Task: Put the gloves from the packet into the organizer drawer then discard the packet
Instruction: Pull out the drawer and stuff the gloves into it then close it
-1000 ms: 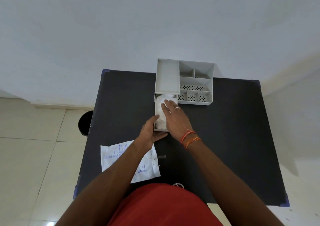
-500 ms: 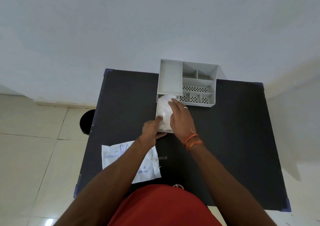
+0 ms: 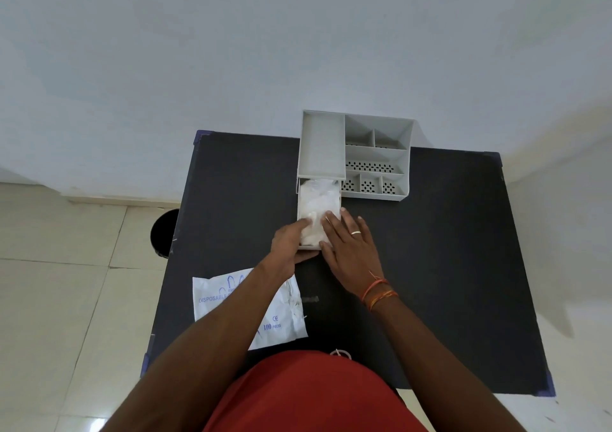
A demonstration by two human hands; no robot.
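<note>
Gloves [image 3: 317, 205] sit heaped in the pulled-out organizer drawer [image 3: 302, 219] on the black table [image 3: 447, 266]. Left hand [image 3: 288, 244] cups the drawer's near left corner, thumb on the gloves; right hand [image 3: 351, 249] lies flat, fingers spread, holding nothing. Packet [image 3: 281, 319] lies under the left forearm; black bin [image 3: 164, 233] stands beside the table.

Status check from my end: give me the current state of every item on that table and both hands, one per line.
Grey plastic desk organizer: upright at table's far edge, top compartments empty.
Grey pull-out drawer: open, pulled toward the person.
Clear plastic gloves: bunched inside the drawer.
White printed glove packet: flat on the table, partly under the left forearm.
Left hand: holding the drawer's front, thumb on the gloves.
Right hand: flat, fingers pressing the gloves.
Black round bin: on the floor.
</note>
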